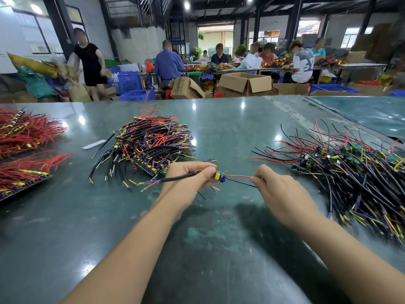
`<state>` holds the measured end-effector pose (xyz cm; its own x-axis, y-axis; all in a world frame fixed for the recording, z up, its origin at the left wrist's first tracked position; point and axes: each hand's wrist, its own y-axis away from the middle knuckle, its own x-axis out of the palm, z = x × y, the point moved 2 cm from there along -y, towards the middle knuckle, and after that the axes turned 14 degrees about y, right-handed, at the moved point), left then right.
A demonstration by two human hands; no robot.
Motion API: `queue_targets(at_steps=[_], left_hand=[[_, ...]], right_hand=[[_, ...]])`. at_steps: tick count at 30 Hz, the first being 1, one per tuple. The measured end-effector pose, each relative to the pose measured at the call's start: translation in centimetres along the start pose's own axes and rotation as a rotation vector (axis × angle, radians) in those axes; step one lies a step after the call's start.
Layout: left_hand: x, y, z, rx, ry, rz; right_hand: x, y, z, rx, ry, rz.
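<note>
Near the central wire pile [151, 143], the left hand [188, 181] has a small circuit board [219, 175] in its grip; the right hand [282, 194] pinches its red and black leads [237, 176].

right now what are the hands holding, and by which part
One small wired board. The left hand grips its black sleeved bundle beside the board; the right hand pinches the ends of its red and black leads.
</note>
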<state>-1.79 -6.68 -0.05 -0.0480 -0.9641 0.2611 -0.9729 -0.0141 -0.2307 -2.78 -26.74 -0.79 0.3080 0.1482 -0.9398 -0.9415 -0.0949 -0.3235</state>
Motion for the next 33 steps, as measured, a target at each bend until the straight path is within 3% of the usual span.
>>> queue_targets(at_steps=[4,7,11,15,17,20,21,27,33], left_hand=[[-0.7,-0.3,-0.1,0.01,0.034,-0.047],[-0.6,-0.3,0.2,-0.007,0.051,-0.046],[-0.6,-0.3,0.1,-0.027,0.144,-0.072],[-1.0,-0.6,-0.1,-0.088,0.351,-0.138],[-1.2,-0.7,-0.1,-0.11,0.412,-0.152],[-1.0,-0.7,-0.1,-0.133,0.427,-0.137],[-0.9,-0.7,-0.1,-0.138,0.425,-0.126],[-0.3,-0.7,0.4,-0.185,0.453,-0.025],[-0.2,-0.7,1.1,-0.201,0.424,-0.081]], right_hand=[[-0.2,-0.4,-1.3,-0.011,0.092,-0.047],[-0.3,-0.8,-2.1,-0.01,-0.058,-0.061],[-0.7,-1.1,-2.5,0.024,-0.39,-0.059],[-0.7,-1.0,-1.9,0.176,-1.118,0.099],[-1.0,-0.9,-1.8,0.109,-1.005,0.049],[-1.6,-0.8,-2.1,-0.022,-0.386,-0.242],[-1.7,-0.7,-2.1,-0.03,-0.285,-0.309],[-1.1,-1.6,-3.1,0.035,-0.253,-0.302],[0.0,-2.0,-2.8,0.055,-0.061,-0.269]])
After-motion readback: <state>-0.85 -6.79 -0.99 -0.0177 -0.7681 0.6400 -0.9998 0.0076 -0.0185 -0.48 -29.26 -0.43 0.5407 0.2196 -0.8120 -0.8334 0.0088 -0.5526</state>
